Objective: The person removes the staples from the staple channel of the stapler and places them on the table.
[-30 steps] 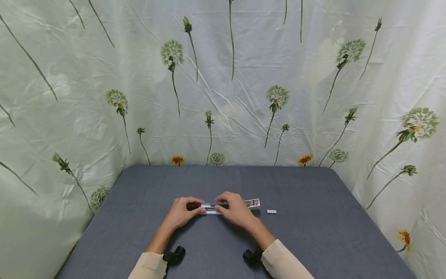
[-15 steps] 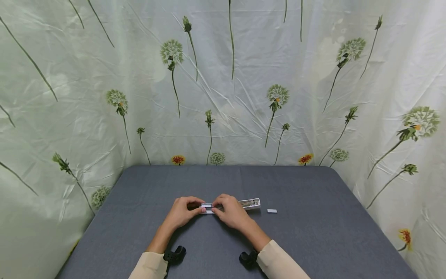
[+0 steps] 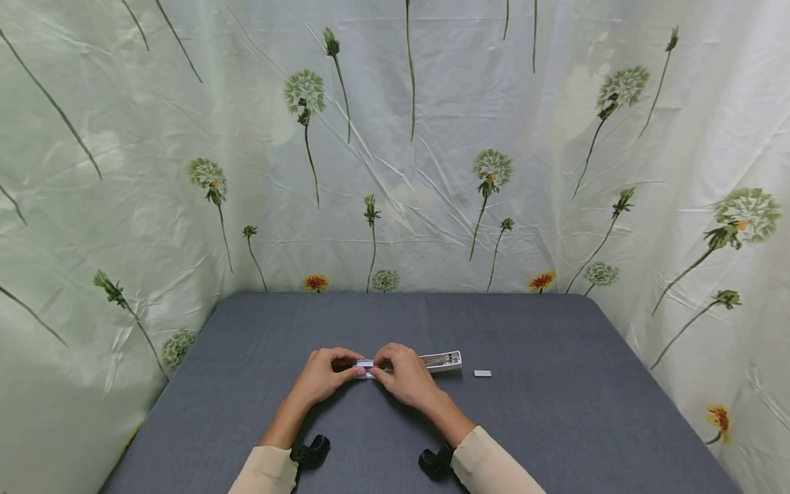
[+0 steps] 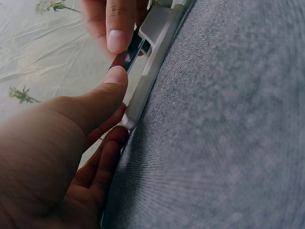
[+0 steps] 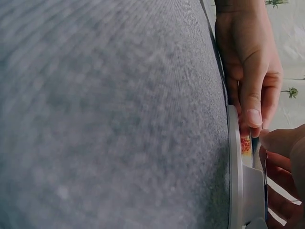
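A pale grey stapler (image 3: pixel 446 361) lies opened out on the table, its top cover folded back to the right. My left hand (image 3: pixel 322 376) pinches the left end of its metal magazine (image 4: pixel 130 56) between thumb and forefinger. The fingers of my right hand (image 3: pixel 404 374) pinch the same magazine just to the right, thumb nearest me, almost touching the left fingertips. Below the magazine the stapler's base (image 5: pixel 236 181) rests on the cloth. Both hands hide much of the stapler's middle. To the right lies a small silvery staple strip (image 3: pixel 483 374), apart from the stapler.
The table (image 3: pixel 543 425) has a dark grey cloth top with rounded far corners. Behind it and at both sides hangs a pale curtain (image 3: pixel 426 206) printed with dandelions. A black strap mount sits at each wrist.
My right hand has slid left along the magazine toward the left hand, uncovering more of the folded-back cover. The left hand and the loose staple strip have stayed in place.
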{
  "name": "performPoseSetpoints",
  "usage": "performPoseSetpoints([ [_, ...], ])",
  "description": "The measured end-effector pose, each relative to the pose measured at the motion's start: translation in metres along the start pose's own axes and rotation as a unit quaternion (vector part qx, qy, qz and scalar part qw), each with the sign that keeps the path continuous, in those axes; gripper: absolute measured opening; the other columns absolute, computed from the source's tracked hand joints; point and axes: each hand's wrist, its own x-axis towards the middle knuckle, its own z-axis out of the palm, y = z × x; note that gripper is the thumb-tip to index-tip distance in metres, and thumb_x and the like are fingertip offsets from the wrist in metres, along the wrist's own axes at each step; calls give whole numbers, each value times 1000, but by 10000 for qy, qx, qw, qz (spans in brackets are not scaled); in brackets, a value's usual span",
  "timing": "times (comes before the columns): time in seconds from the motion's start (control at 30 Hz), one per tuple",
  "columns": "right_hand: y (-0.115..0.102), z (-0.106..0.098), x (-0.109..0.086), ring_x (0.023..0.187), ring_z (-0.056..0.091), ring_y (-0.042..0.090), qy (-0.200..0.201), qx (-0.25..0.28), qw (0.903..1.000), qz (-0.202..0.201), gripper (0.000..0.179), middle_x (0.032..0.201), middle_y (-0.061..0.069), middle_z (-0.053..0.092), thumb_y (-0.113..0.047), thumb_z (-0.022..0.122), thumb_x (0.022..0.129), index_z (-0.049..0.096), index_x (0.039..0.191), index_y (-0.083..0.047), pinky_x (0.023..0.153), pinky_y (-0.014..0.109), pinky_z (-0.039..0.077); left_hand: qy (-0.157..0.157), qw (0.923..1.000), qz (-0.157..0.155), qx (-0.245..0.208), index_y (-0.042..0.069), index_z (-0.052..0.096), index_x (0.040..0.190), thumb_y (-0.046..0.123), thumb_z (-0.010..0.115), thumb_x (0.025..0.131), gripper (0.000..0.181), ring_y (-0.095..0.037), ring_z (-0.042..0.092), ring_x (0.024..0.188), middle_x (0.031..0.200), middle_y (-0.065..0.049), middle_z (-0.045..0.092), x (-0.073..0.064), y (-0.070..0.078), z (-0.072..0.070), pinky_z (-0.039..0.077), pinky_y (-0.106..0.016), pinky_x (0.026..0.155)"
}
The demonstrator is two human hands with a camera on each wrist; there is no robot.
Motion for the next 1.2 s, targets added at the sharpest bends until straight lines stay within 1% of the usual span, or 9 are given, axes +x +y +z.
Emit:
performPoseSetpoints([
  [0.2,-2,3,3,96,68,15,285,-151,9995,27,11,98,-3,74,-26,82,90,79,97,-18,85,36,55,-24,10000,57,-44,29,80,104,33,83,87,18,-6,72,90,100,8,78,-1,1,-1,56,-25,79],
  [0.33,-6,5,6,93,68,14,350,-339,9988,-17,12,97,-4,74,-29,81,91,78,98,-20,82,34,55,-10,10000,45,-54,29,80,105,33,83,88,18,-6,73,91,101,8,78,-1,1,-1,56,-25,80],
  [0.53,-12,6,9,85,66,12,245,-528,9982,136,9,92,-4,74,-30,79,93,76,94,-22,75,30,53,-29,10000,0,-57,29,80,105,36,82,88,18,-6,73,92,103,7,78,-2,-1,0,56,-25,81],
  [0.6,-13,5,10,84,66,13,216,-522,9982,193,11,92,-3,74,-30,79,93,74,96,-20,75,30,53,-12,10000,-4,-62,29,80,104,36,82,88,18,-6,73,92,102,8,78,-1,-1,0,56,-26,81],
  [0.67,-14,5,11,84,67,14,155,-515,9983,215,16,93,-2,74,-29,79,93,74,103,-17,74,31,54,16,10000,9,-40,29,80,104,36,82,87,18,-6,73,92,102,8,78,-1,-2,0,56,-26,81],
  [0.8,-16,3,14,89,68,14,4,-676,9976,119,22,98,-1,75,-28,78,94,76,112,-15,78,32,55,15,10000,36,-15,29,80,104,36,82,88,18,-6,73,92,102,8,78,-1,-2,-1,56,-26,81],
  [0.97,-17,1,16,92,69,15,-206,-850,9961,-74,16,100,0,75,-26,76,96,78,107,-15,82,33,56,-12,10000,38,-26,29,80,104,36,82,88,18,-6,73,92,102,9,78,-1,-1,-2,57,-27,82],
  [1.07,-16,-1,18,92,69,15,-305,-714,9969,-126,14,100,0,75,-24,75,96,79,106,-14,82,32,56,-7,10000,25,-18,30,80,104,36,82,88,18,-4,72,92,102,10,78,-1,-1,-2,56,-26,82],
  [1.2,-13,-3,18,92,70,15,-396,-381,9985,-74,14,101,1,75,-23,75,96,79,106,-14,81,32,56,-17,10000,42,-56,32,80,104,35,83,87,17,-3,72,91,101,11,78,0,-1,-1,56,-25,81],
])
